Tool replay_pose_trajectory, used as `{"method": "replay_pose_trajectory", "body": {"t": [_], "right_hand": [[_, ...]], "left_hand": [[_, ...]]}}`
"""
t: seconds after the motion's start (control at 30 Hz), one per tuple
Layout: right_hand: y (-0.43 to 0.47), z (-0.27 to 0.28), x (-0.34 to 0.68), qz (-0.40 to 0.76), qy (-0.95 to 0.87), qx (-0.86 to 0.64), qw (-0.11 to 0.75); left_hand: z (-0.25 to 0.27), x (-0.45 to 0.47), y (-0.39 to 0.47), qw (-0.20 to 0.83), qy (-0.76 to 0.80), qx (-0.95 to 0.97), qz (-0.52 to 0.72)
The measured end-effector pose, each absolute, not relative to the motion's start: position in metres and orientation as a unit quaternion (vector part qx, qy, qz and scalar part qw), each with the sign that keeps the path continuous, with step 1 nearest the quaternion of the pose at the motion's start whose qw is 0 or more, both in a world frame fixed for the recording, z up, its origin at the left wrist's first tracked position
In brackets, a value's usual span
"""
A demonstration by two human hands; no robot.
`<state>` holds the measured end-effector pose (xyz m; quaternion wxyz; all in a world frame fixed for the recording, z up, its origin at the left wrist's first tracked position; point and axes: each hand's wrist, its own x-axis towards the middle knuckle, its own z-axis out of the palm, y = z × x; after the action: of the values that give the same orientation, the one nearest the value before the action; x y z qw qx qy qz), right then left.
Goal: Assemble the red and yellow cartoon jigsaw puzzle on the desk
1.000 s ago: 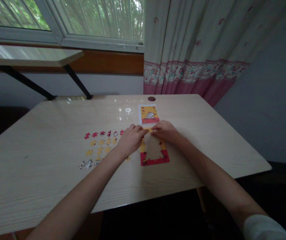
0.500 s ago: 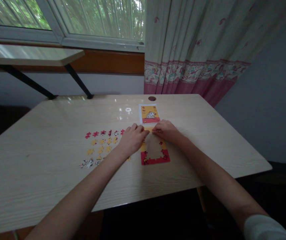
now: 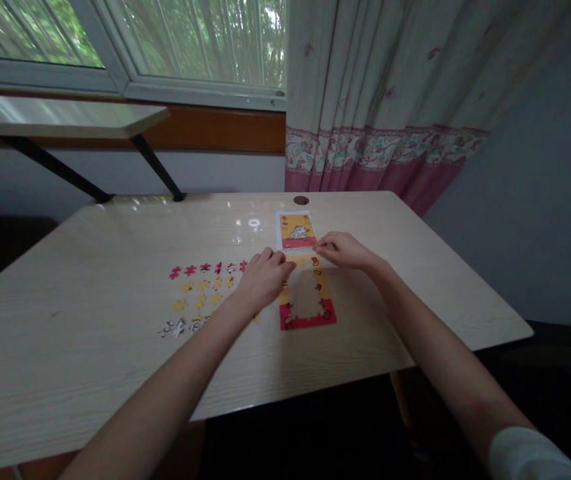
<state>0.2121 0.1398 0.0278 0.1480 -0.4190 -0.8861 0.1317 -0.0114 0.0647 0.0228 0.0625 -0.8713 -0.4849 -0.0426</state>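
A jigsaw puzzle (image 3: 310, 321) lies on the table with a yellow and red border joined around a bare middle. My left hand (image 3: 268, 277) is closed at its upper left side, fingertips bent down onto the border. My right hand (image 3: 342, 251) is in a pinch just above the puzzle's upper right corner, beside the lower right corner of the reference picture card (image 3: 296, 231). Whatever lies between its fingertips is too small to tell. Left of my left hand, loose puzzle pieces (image 3: 202, 285) lie in rows: red, yellow and white ones. My left hand and forearm hide some.
The pale wooden table (image 3: 90, 267) has a cable hole (image 3: 301, 201) near its back edge. A raised shelf (image 3: 65, 119) on black supports stands at the back left. Behind the table are a window (image 3: 200, 43) and a patterned curtain (image 3: 365, 100).
My right hand has moved right and slightly away from me, from the puzzle's top edge to beside the card's lower corner, uncovering the upper right border. My left hand stays at the puzzle.
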Motion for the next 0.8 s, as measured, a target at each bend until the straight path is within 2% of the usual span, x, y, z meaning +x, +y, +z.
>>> {"method": "replay_pose_trajectory", "body": {"t": [0.13, 0.27, 0.4, 0.8], "right_hand": [[0.144, 0.017, 0.228, 0.152, -0.884, -0.421, 0.136], [0.137, 0.003, 0.230, 0.174, -0.874, -0.408, 0.197], [0.130, -0.003, 0.224, 0.204, -0.866, -0.399, 0.222], [0.126, -0.003, 0.221, 0.198, -0.868, -0.394, 0.227]], "left_hand": [[0.020, -0.007, 0.067, 0.061, -0.481, -0.873, -0.047], [0.013, -0.005, 0.068, 0.066, -0.477, -0.875, -0.055], [0.010, -0.005, 0.070, 0.060, -0.470, -0.879, -0.053], [0.014, -0.002, 0.071, 0.061, -0.475, -0.877, -0.040]]}}
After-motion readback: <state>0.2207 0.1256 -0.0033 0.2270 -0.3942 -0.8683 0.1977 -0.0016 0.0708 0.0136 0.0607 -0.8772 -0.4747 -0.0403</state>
